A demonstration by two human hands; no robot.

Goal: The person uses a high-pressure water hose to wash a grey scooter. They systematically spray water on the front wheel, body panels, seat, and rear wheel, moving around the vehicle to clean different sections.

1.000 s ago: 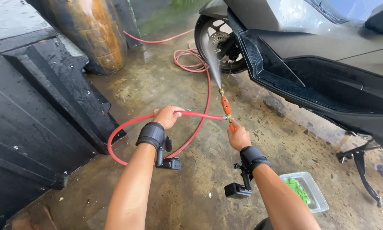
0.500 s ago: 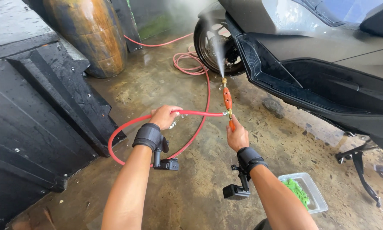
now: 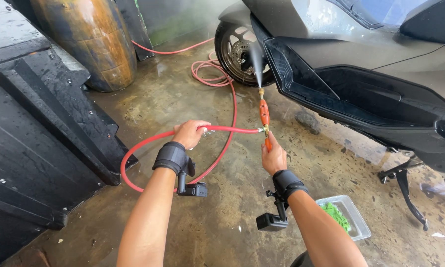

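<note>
My right hand (image 3: 274,157) grips the sprayer (image 3: 264,114); my left hand (image 3: 190,133) holds the hose (image 3: 221,129). I should aim steady at the wheel (image 3: 240,52).

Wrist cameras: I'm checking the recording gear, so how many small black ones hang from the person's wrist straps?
2: one wrist camera under the left hand's strap, one under the right hand's strap.

No packages, labels, signs or screens show

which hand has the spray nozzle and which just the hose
The right hand grips the orange spray nozzle; the left hand only holds the red hose behind it.
</note>
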